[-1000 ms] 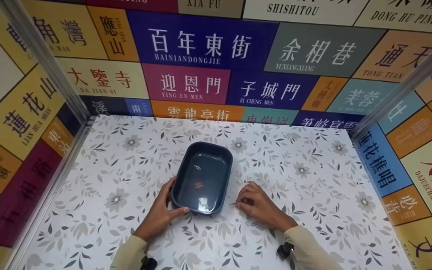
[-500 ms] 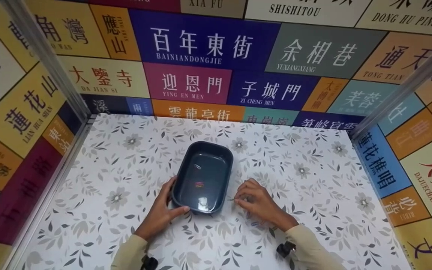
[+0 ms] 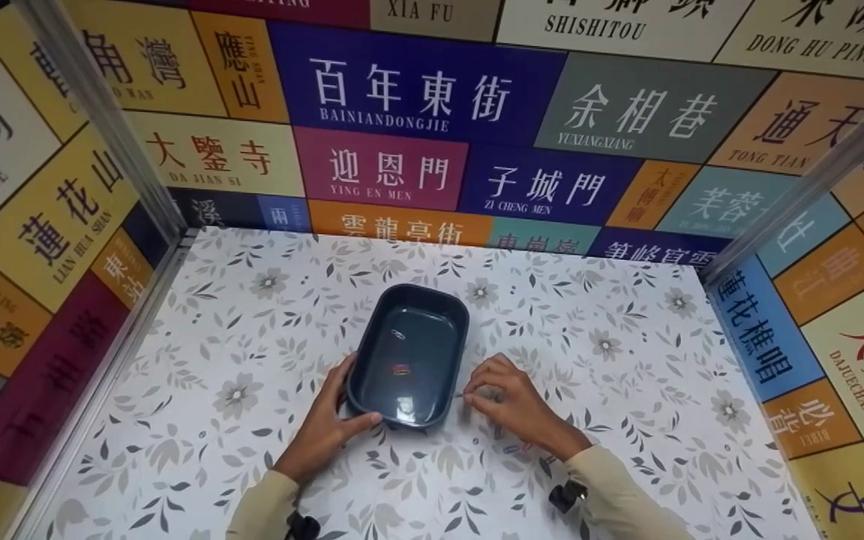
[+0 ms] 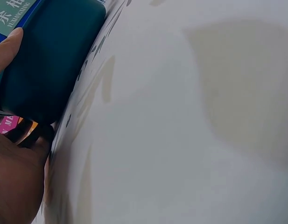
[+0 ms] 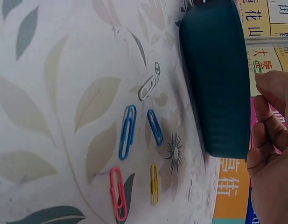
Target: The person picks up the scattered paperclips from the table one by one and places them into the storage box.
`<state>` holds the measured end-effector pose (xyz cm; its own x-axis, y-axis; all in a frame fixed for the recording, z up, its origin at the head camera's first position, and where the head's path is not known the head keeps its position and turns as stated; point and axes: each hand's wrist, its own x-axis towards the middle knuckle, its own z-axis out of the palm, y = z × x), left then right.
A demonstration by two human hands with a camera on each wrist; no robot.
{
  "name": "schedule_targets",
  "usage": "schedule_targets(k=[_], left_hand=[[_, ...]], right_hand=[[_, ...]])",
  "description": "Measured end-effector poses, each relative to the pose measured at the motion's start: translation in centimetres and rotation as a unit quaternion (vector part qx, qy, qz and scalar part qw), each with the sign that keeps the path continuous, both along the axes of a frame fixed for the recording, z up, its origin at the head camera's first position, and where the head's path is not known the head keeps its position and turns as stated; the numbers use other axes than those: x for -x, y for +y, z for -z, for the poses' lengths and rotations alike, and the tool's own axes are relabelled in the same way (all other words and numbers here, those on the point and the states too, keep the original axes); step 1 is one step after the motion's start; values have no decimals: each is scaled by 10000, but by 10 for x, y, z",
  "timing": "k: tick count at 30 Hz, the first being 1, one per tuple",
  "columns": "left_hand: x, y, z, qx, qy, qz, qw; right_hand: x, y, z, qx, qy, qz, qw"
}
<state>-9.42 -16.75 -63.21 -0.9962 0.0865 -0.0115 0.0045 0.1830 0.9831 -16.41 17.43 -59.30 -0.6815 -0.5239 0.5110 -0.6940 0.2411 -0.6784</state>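
A dark blue-green rectangular dish (image 3: pixel 436 345) lies on the patterned tabletop in the head view. My left hand (image 3: pixel 325 431) grips its near left corner, thumb at the near side and fingers along the left wall. Inside the dish are a pale paper clip (image 3: pixel 397 334) and a small reddish and yellow cluster of clips (image 3: pixel 400 370). To the right of the dish, my right hand (image 3: pixel 511 405) pinches a green paper clip (image 5: pixel 257 66) between thumb and fingertip, its end pointing toward the dish's wall.
Loose on the table below the right hand are a white paper clip (image 5: pixel 149 87), two blue ones, one of them a longer blue clip (image 5: pixel 127 132), a pink clip (image 5: pixel 118 193) and a yellow clip (image 5: pixel 154 184). Sign-printed walls (image 3: pixel 402 90) enclose the table's back and sides.
My right hand has shifted slightly left and away from me, bringing the pinched clip closer to the dish. The left hand and dish have stayed in place.
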Motion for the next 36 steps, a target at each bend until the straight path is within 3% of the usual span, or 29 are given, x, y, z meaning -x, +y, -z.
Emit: schedule_targets(k=[8, 16, 24, 36], left_hand=[[0, 0, -2, -25, -63, -5, 10000], [0, 1, -3, -8, -83, -10, 10000], [2, 1, -2, 4, -84, -21, 10000], [2, 0, 0, -50, -7, -7, 10000]], right_hand=[[0, -8, -10, -192, -199, 95, 9996], [13, -18, -14, -568, -149, 43, 9983], [27, -25, -23, -1040, -525, 173, 9930], [35, -37, -31, -1509, -850, 253, 9846]])
